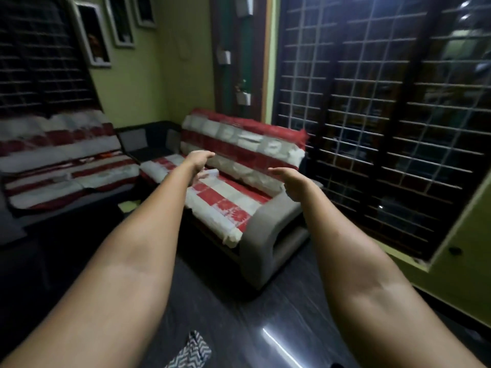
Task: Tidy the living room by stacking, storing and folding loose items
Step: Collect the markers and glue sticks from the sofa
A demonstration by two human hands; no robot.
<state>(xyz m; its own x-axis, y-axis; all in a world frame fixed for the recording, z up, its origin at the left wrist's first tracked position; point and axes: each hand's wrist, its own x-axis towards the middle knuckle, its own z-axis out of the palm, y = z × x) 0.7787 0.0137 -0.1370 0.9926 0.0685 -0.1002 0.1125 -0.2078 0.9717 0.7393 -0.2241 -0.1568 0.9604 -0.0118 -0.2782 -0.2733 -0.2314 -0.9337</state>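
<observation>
Dim green room: the sofa (247, 208) and its red-and-white cover (225, 200) lie ahead. My left hand (199, 166) and right hand (289, 181) reach forward, fingers relaxed, holding nothing; I'd grasp both cover edges evenly.

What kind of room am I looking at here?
Most likely a home living room: two grey sofas with red-and-white striped covers set in a corner, white-framed pictures on the green wall, and a large grilled window.
</observation>
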